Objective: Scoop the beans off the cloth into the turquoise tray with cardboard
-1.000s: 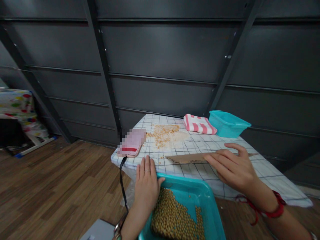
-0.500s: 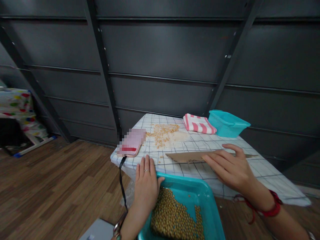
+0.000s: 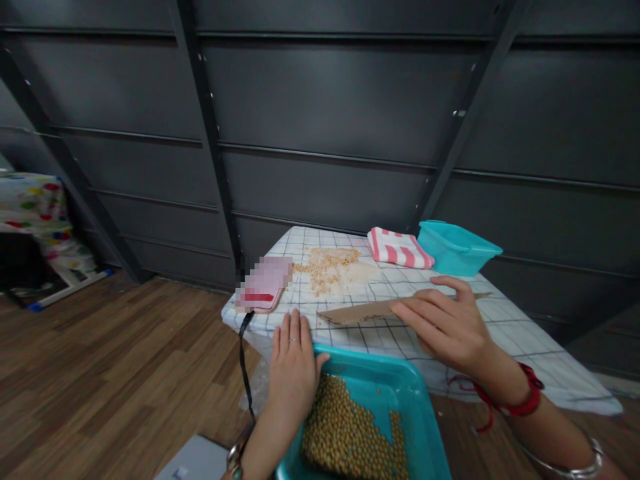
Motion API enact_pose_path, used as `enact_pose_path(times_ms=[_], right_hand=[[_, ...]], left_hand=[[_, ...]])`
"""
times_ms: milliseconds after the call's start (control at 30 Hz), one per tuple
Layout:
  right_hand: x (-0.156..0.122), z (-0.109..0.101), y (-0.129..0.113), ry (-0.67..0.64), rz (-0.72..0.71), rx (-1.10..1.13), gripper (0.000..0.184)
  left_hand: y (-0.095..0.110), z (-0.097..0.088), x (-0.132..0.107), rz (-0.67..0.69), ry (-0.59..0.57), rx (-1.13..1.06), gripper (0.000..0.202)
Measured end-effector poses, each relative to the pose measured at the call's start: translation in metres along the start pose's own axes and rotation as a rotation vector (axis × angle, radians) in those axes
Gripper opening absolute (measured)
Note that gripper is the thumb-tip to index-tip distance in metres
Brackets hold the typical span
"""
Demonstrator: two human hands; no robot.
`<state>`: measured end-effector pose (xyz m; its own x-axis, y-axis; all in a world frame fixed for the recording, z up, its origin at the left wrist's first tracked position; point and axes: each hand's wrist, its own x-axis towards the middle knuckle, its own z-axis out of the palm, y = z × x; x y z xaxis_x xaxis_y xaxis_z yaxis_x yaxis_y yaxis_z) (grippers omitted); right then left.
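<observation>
My left hand [image 3: 293,367] rests on the near-left corner of a teal tray [image 3: 400,387] of beans, fingers flat over the rim and thumb inside it. My right hand [image 3: 443,323] holds a strip of brown cardboard [image 3: 355,311] on edge on the checked tablecloth [image 3: 505,327], thumb behind it and fingers in front. A heap of yellow beans and pale grains [image 3: 333,267] lies on the cloth beyond the strip.
A pink phone with a black strap [image 3: 263,287] sits at the table's left edge. A red-and-white striped cloth [image 3: 397,248] and a second teal tub [image 3: 455,247] stand at the back. Wooden floor lies to the left, a dark metal wall behind.
My right hand has slid the cardboard strip a little to the left across the cloth. My left hand has stayed on the tray.
</observation>
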<state>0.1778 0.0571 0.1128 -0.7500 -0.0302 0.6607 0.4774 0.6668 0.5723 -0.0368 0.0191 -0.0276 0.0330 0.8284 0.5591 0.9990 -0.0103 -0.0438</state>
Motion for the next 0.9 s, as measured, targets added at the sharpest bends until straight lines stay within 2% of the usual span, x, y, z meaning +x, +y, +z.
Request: enact_pose_path(times_ms=[233, 533, 900], right_hand=[[-0.006, -0.006, 0.002, -0.020, 0.006, 0.002, 0.021], [0.002, 0.006, 0.004, 0.020, 0.003, 0.006, 0.022], [-0.012, -0.006, 0.004, -0.041, 0.004, 0.031, 0.017]], left_hand=[[-0.001, 0.002, -0.001, -0.016, 0.005, -0.036, 0.058], [0.002, -0.002, 0.000, -0.022, 0.032, -0.017, 0.056], [0.000, 0.002, 0.000, -0.013, 0.030, -0.023, 0.058]])
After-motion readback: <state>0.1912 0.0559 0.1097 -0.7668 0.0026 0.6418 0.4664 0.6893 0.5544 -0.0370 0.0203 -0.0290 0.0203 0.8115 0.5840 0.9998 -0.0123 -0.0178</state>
